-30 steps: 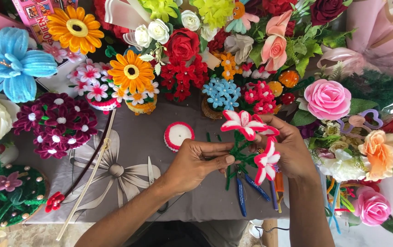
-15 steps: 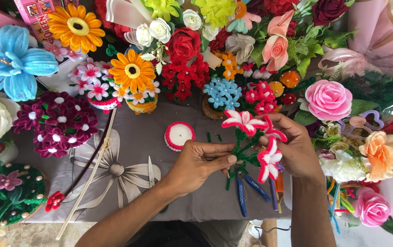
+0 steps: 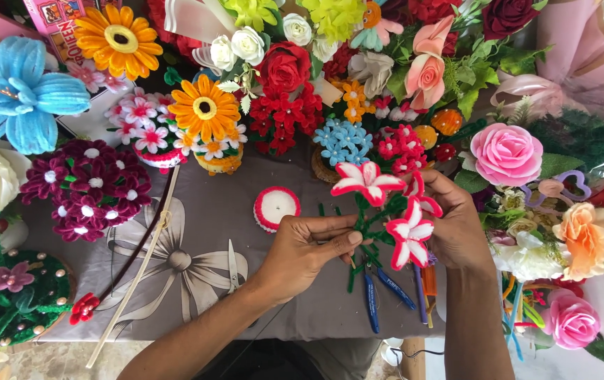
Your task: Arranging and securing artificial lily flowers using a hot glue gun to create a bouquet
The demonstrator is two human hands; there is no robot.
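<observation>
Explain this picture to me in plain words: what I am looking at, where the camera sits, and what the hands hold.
No machine here: a person works with two bare hands. The camera is worn on the head and looks down at a grey cloth on a table.

The left hand pinches a green stem between its fingertips. The right hand steadies the same sprig, which carries red and white flowers.

On the cloth lie a small red and white round pad, scissors, blue-handled pliers and a long pale stick. Handmade fuzzy flowers ring the work, among them an orange daisy, a big blue bloom and a pink rose.
</observation>
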